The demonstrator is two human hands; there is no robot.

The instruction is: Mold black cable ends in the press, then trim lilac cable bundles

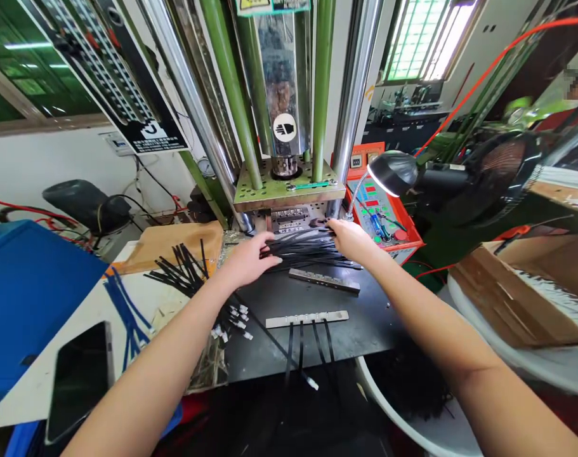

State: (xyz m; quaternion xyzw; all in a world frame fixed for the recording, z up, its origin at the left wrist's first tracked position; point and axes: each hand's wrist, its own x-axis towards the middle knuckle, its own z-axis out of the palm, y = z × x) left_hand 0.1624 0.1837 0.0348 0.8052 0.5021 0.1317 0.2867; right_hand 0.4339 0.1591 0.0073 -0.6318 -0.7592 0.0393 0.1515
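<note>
My left hand (pixel 253 259) reaches to the left end of a bundle of black strips (pixel 308 252) in front of the press, its thumb and fingers apart. At the bundle's right end is my right hand (pixel 348 240), fingers closed near the strips and the press base (pixel 295 219); what it holds, if anything, is too small to make out. Nearer me lies a metal bar (pixel 324 280). In front of it, a second metal bar (pixel 274 322) has several black strips running from it toward the table's front edge.
The press plate (pixel 289 193) hangs over the work area. More black strips with white ends (pixel 238 317) lie at left, beside blue strips (pixel 127 311) and a phone (pixel 79 381). A lamp (pixel 393 172) and red control box (pixel 379 219) stand right; a person is at far right.
</note>
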